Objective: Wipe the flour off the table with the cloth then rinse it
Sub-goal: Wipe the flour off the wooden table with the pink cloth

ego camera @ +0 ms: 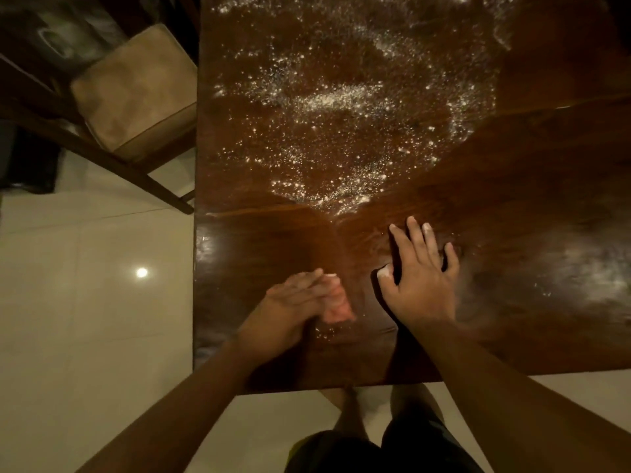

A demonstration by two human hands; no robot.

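White flour (341, 107) lies scattered over the middle and far part of the dark wooden table (546, 186). My right hand (421, 281) lies palm down on the table just below the flour, fingers spread and tips dusted white. To its left, my left hand (300, 302) stands on its edge, cupped, palm facing right, slightly blurred. A few flour grains (324, 332) lie beside it. No cloth can be made out in view.
A hazy flour smear (601, 274) marks the table's right side. A wooden chair with a tan cushion (136, 90) stands at the table's left edge. The table's near edge (341, 387) is just above my legs, and pale floor tiles (85, 302) lie to the left.
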